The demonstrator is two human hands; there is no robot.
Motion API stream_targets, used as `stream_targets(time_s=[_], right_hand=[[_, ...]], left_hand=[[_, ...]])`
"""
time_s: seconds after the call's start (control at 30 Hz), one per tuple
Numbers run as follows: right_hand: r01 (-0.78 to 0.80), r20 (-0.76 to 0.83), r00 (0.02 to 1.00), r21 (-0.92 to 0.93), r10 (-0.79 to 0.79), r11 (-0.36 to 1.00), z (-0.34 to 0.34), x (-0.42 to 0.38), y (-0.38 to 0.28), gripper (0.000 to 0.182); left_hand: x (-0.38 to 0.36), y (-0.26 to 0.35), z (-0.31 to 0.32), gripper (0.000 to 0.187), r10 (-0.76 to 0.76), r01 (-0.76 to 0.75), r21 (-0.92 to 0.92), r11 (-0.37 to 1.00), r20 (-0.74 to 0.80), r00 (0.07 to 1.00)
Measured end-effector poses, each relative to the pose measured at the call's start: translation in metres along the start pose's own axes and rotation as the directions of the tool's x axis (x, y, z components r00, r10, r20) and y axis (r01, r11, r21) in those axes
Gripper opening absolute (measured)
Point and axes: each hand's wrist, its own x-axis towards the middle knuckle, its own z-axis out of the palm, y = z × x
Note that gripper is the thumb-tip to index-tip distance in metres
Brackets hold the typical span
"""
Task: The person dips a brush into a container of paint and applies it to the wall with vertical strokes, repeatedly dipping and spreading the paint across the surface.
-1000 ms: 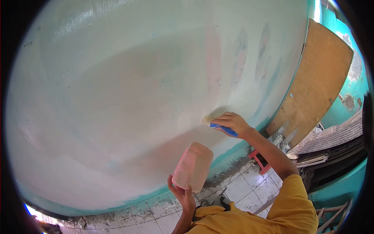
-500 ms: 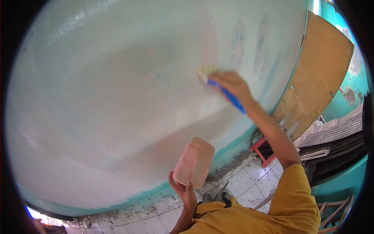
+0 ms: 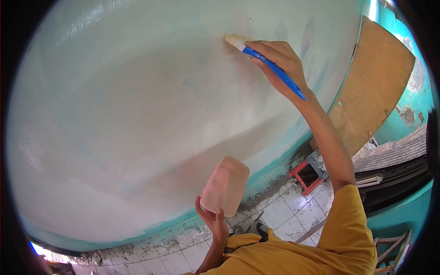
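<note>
My right hand (image 3: 277, 62) is closed around a paintbrush (image 3: 279, 73) with a blue handle and pale bristles. The bristles are at the wall (image 3: 137, 114), in its upper middle part. Whitish paint covers most of that wall, with turquoise along its lower edge and darker smears near the brush. Lower down, my left hand (image 3: 214, 220) grips a pink plastic tub (image 3: 227, 188) by its near end, thumb on one side. The tub is held in front of the wall's lower part; I cannot make out how much paint is inside.
A brown board (image 3: 373, 87) leans at the right. Below it are a red stool (image 3: 306, 176) and stacked corrugated sheets (image 3: 394, 151). The white tiled floor (image 3: 279, 213) is stained along the wall's base. Wooden sticks (image 3: 389, 252) stand at the lower right.
My right hand has carried the paintbrush up the wall, and its handle shows more sharply now. My left hand and the pink tub have shifted only slightly.
</note>
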Motion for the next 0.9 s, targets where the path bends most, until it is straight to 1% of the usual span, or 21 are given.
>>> stream_targets(time_s=[0.07,0.13,0.2,0.27,0.3,0.37,0.4,0.43,0.47,0.5,0.53,0.57,0.6,0.63,0.67,0.73,0.8,0.87,0.9], right_hand=[[-0.035,0.006,0.999,0.025,0.035,0.999,0.012,-0.026,-0.001,0.038],[-0.05,0.154,0.987,-0.038,0.055,0.998,0.032,-0.087,-0.004,0.039],[-0.065,0.303,0.951,0.02,0.056,0.998,0.046,-0.165,-0.016,0.039],[-0.209,0.467,0.873,0.101,0.139,0.973,0.048,-0.218,-0.046,0.039],[-0.207,0.47,0.873,0.11,0.133,0.972,0.045,-0.231,-0.054,0.039],[-0.324,0.479,0.854,0.186,0.203,0.927,0.041,-0.243,-0.066,0.038],[-0.326,0.48,0.854,0.196,0.199,0.925,0.039,-0.245,-0.073,0.038],[-0.504,0.464,0.812,0.254,0.354,0.825,0.034,-0.248,-0.08,0.036],[-0.66,0.461,0.734,0.306,0.499,0.686,0.025,-0.246,-0.088,0.033],[-0.67,0.471,0.724,0.305,0.505,0.677,0.019,-0.242,-0.099,0.033],[-0.768,0.416,0.639,0.387,0.647,0.511,0.014,-0.238,-0.11,0.032],[-0.823,0.374,0.515,0.467,0.771,0.324,0.007,-0.234,-0.123,0.031],[-0.837,0.387,0.494,0.454,0.779,0.305,-0.002,-0.228,-0.136,0.031],[-0.832,0.369,0.425,0.519,0.826,0.196,-0.01,-0.222,-0.147,0.03],[-0.811,0.356,0.346,0.579,0.868,0.086,-0.017,-0.223,-0.157,0.03],[-0.844,0.355,0.313,0.529,0.881,0.087,-0.026,-0.231,-0.17,0.027],[-0.855,0.362,0.34,0.503,0.868,0.126,-0.034,-0.234,-0.183,0.027],[-0.867,0.343,0.301,0.486,0.89,0.106,-0.035,-0.235,-0.192,0.025],[-0.9,0.356,0.256,0.426,0.899,0.088,-0.037,-0.234,-0.195,0.025]], left_hand=[[0.001,0.0,-0.004,0.11,0.003,-0.002,0.007,1.0,-0.007,1.0],[0.001,-0.002,-0.009,0.108,0.01,-0.01,0.014,1.0,0.013,1.0],[0.001,0.001,-0.011,0.109,0.018,-0.018,0.02,1.0,-0.01,1.0],[0.004,0.003,-0.009,0.11,0.037,-0.036,0.021,0.999,-0.037,0.999],[0.005,0.003,-0.009,0.11,0.04,-0.039,0.031,0.999,-0.041,0.998],[0.009,0.002,-0.011,0.11,0.048,-0.046,0.044,0.998,-0.057,0.997],[0.012,0.001,-0.012,0.109,0.076,-0.074,0.06,0.995,-0.038,0.996],[0.012,0.0,-0.014,0.108,0.097,-0.096,0.075,0.993,-0.016,0.995],[0.013,0.001,-0.012,0.108,0.088,-0.086,0.081,0.993,-0.022,0.996],[0.016,0.004,-0.01,0.107,0.105,-0.105,0.073,0.992,0.004,0.994],[0.018,0.006,-0.006,0.106,0.119,-0.12,0.063,0.991,0.027,0.993],[0.019,0.008,-0.004,0.106,0.098,-0.1,0.074,0.992,0.02,0.995],[0.02,0.009,-0.001,0.106,0.129,-0.133,0.081,0.988,0.046,0.991],[0.023,0.009,0.002,0.107,0.16,-0.166,0.085,0.982,0.074,0.984],[0.022,0.01,0.003,0.107,0.132,-0.139,0.099,0.985,0.072,0.989],[0.024,0.011,0.008,0.108,0.188,-0.207,0.156,0.966,0.128,0.974],[0.021,0.014,0.017,0.109,0.179,-0.203,0.16,0.966,0.152,0.972],[0.017,0.011,0.02,0.11,0.172,-0.201,0.16,0.966,0.175,0.969],[0.015,0.009,0.02,0.11,0.189,-0.226,0.174,0.958,0.207,0.96]])
